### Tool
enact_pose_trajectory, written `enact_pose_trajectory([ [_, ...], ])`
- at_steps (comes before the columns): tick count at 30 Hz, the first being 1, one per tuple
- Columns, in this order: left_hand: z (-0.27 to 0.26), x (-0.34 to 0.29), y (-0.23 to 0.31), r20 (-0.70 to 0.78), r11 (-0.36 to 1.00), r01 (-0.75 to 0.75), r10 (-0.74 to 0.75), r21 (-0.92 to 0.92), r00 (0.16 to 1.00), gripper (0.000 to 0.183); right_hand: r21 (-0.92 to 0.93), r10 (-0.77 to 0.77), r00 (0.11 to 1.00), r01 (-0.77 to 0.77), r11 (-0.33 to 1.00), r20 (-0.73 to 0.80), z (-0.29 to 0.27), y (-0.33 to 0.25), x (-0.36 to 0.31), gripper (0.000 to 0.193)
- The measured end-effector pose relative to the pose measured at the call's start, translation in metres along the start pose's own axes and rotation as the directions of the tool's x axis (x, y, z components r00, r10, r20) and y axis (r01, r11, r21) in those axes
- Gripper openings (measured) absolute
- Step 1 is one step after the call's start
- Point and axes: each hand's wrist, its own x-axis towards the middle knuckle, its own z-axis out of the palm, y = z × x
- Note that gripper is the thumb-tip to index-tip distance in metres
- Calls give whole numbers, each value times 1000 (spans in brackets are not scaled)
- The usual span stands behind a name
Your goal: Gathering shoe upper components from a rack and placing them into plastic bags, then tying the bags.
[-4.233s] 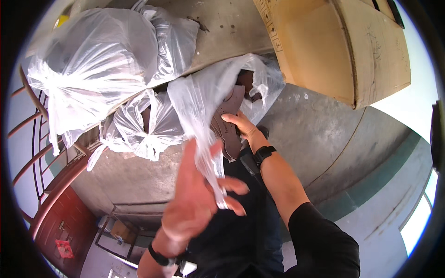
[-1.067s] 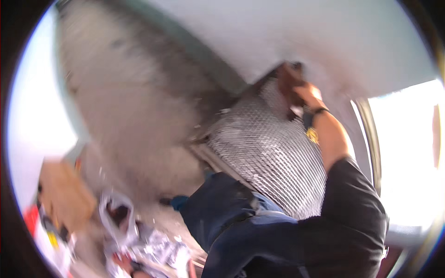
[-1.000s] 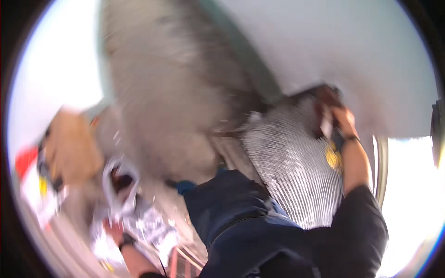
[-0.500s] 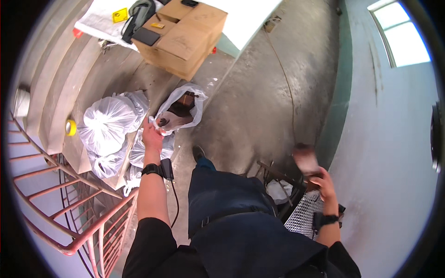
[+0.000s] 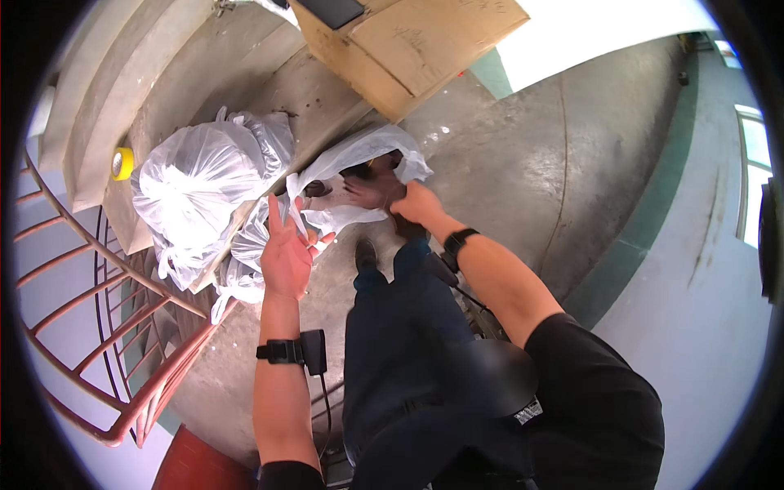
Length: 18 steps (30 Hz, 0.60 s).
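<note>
An open white plastic bag [image 5: 359,149] stands at the foot of the steps, with dark brown and pinkish pieces inside. My left hand [image 5: 287,260] is at the bag's near left rim, fingers stretched and spread, palm up, touching or very close to the plastic. My right hand [image 5: 418,204] reaches over the bag's right side, fingers curled round a pinkish-brown piece [image 5: 371,192]. That piece is smeared by motion at the bag's mouth, so its kind cannot be made out. Both wrists wear black straps.
Several tied white bags [image 5: 196,180] lie on the steps at the left, near a yellow tape roll [image 5: 122,163]. A cardboard box [image 5: 416,49] stands beyond the open bag. A reddish railing [image 5: 122,408] curves along the lower left; a pale wall [image 5: 678,327] runs along the right.
My right hand has swung from the lower right, by the metal mesh, to the bag with the brownish piece. My left hand's fingers have spread from their grip on the rim. The view has shifted.
</note>
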Motion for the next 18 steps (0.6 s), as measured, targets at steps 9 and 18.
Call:
enact_pose_trajectory([
  [9, 23, 29, 23, 0, 983, -141, 142, -119, 990, 85, -107, -324, 936, 311, 944, -136, 54, 38, 70, 76],
  [18, 3, 40, 20, -92, 985, -32, 16, -171, 996, 70, 421, -10, 992, 62, 905, -123, -36, 151, -146, 41],
])
